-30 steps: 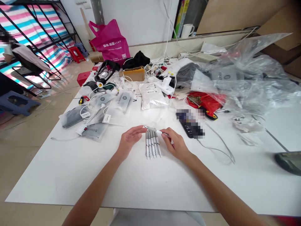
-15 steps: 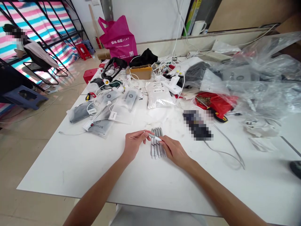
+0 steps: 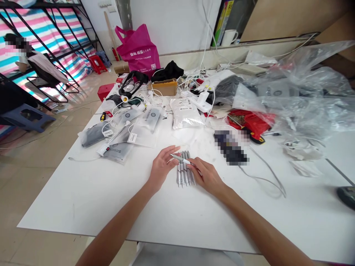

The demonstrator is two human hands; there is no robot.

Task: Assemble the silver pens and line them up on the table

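Note:
A white and grey pen [image 3: 181, 159] is held up in my right hand [image 3: 206, 172], pinched near one end, its metal tip pointing left. Close to that tip, my left hand [image 3: 162, 165] is open, with thumb and fingers spread apart and nothing gripped. Below the held pen, several similar pens [image 3: 182, 176] lie side by side on the white table [image 3: 155, 214], their tips facing away from me. The held pen and my right fingers partly cover this row.
A blurred-out dark object [image 3: 231, 147] with a grey cable lies to the right. Plastic-bagged items [image 3: 119, 149] are at left. Behind stand a white parcel [image 3: 186, 112], tangled cables and a magenta bag [image 3: 141, 51]. Clear plastic bags [image 3: 299, 92] heap up at right. A person sits far left.
My left hand has let go of the pen and its fingers have spread. The pen now stays in my right hand alone, with its tip exposed. The view has shifted slightly.

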